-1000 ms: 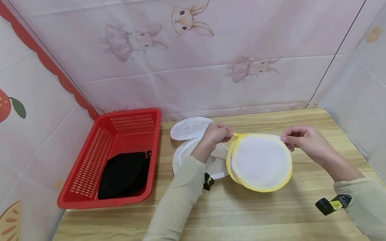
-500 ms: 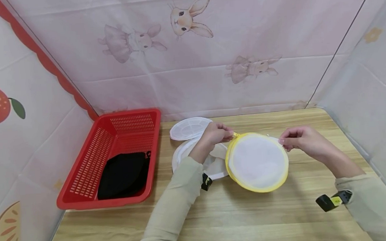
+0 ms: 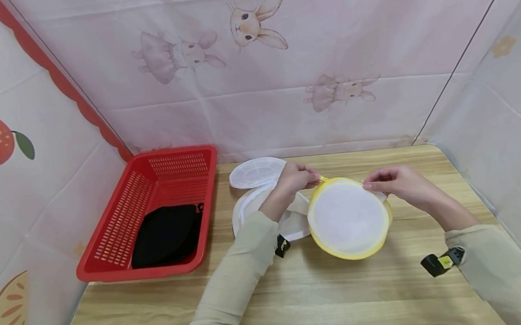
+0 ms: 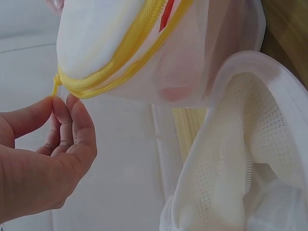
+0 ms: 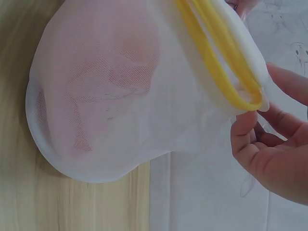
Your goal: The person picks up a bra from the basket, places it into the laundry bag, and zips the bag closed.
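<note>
A round white mesh laundry bag (image 3: 349, 217) with a yellow zipper (image 4: 130, 53) is held up over the table. My left hand (image 3: 297, 179) pinches the yellow zipper pull (image 4: 56, 85) between thumb and forefinger. At the other end of the zipper, my right hand (image 3: 394, 182) pinches the bag's edge; the right wrist view shows its fingers at a small white tab (image 5: 263, 103). The zipper's two yellow edges stand apart in both wrist views. Something pinkish (image 5: 115, 62) shows through the mesh, its kind unclear. Behind my left forearm lies another white mesh bag (image 4: 269, 125), partly hidden.
To the left stands a red plastic basket (image 3: 145, 184) with a folded black item (image 3: 167, 237) in it. A round translucent white lid-like piece (image 3: 256, 173) lies at the back beside the second bag. Fabric-covered walls (image 3: 258, 119) enclose the wooden table (image 3: 318, 295).
My right hand has moved left, towards my left hand, along the bag's top edge. The bag's white top has shifted left, and more yellow edge shows on its right. My left hand has barely moved.
</note>
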Tool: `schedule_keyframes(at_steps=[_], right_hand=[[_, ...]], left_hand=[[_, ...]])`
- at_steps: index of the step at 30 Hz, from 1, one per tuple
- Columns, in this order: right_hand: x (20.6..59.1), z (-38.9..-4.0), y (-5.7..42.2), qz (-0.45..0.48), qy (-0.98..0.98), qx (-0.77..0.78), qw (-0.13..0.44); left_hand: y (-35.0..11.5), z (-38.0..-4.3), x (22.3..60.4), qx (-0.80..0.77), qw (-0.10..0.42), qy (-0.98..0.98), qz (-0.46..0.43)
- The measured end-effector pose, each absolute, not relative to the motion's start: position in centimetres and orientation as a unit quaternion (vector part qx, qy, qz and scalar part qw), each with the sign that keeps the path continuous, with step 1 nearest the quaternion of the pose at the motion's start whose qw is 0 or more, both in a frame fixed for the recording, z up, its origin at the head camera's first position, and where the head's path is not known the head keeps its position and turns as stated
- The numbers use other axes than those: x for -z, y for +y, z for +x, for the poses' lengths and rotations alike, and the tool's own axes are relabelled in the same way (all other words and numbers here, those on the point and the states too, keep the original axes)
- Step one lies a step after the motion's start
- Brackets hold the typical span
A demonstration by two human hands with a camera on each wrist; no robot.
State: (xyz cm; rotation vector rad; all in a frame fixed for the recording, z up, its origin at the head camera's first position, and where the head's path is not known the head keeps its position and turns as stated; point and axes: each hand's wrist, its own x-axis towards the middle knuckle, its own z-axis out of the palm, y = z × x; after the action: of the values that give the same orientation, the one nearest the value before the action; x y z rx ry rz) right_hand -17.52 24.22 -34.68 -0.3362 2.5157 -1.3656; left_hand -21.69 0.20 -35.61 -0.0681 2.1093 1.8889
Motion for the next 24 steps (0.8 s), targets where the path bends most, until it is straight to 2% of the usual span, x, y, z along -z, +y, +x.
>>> schedule_keyframes(at_steps=[24], right_hand=[[33.6, -19.2, 22.5, -0.150, 0.877, 0.425, 0.165]], left_hand=[[2.3, -20.7, 34.9, -0.635, 0.153, 0.757, -0.021]])
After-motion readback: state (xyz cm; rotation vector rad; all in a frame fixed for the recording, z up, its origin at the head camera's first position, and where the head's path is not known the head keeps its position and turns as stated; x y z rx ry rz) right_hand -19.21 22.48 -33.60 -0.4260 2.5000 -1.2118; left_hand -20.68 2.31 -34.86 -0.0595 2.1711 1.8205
